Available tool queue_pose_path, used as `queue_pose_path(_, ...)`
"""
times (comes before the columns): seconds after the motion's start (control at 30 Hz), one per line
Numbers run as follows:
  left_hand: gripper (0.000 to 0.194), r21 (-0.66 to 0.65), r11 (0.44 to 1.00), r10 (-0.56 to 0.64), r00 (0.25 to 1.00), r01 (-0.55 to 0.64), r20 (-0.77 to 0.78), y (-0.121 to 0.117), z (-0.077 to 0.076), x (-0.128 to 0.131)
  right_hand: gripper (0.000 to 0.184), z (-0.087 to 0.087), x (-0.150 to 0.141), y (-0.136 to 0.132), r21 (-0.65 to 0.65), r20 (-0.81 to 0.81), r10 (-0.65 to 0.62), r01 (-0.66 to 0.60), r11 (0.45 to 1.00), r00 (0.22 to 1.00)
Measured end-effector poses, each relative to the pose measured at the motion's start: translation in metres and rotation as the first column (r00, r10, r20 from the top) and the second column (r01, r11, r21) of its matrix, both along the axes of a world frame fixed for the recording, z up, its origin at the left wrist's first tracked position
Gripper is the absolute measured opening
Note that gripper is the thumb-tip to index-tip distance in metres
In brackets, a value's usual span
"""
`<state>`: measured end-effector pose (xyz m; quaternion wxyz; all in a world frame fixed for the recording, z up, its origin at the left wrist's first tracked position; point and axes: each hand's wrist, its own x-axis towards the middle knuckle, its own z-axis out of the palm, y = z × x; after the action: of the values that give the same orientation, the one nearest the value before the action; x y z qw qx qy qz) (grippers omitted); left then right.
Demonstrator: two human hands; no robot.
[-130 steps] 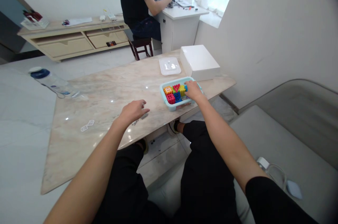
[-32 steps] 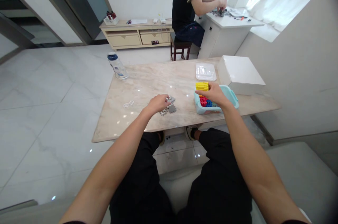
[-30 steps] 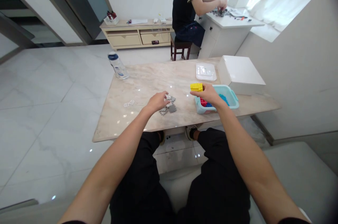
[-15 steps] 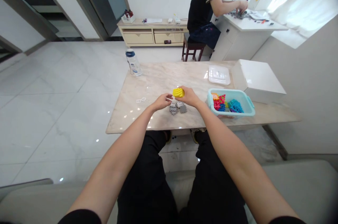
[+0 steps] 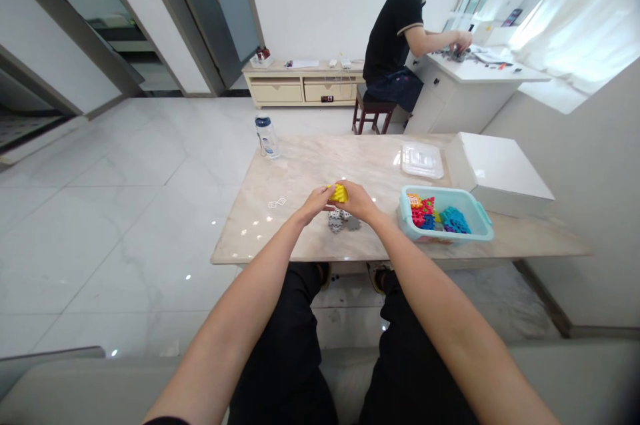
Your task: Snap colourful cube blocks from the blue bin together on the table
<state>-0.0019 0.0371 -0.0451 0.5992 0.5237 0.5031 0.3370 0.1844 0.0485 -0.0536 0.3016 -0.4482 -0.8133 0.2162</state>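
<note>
Yellow blocks (image 5: 339, 193) sit between both hands (image 5: 334, 195), gripped by their fingers.

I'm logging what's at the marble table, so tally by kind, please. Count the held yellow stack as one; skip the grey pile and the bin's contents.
Yellow stack: 1
White frame pieces: 2
Bottle: 1
Clear plastic lid or tray: 1
White box: 1
Light-blue bin: 1
Total: 7
</note>
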Motion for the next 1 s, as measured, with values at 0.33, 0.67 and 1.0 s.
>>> queue_pose_path(0.33,0.066,-0.065,0.994,-0.094,0.995,0.092,-0.036,-0.007,-0.001,0.012,0.041,0.003,0.016,-0.015,-0.097,0.131,-0.015,0.028,0.995,0.991)
queue_pose_path(0.67,0.043,-0.109,0.994,-0.026,0.986,0.008,-0.162,-0.002,-0.012,-0.010,0.046,-0.006,0.004,-0.006,-0.156,0.239,0.045,-0.007,0.988,0.970)
queue_pose_path(1.0,0.030,-0.091,0.989,0.100,0.979,-0.117,-0.177,0.001,-0.026,-0.018,0.040,-0.004,-0.008,0.002,-0.195,0.260,0.065,-0.014,0.981,0.963)
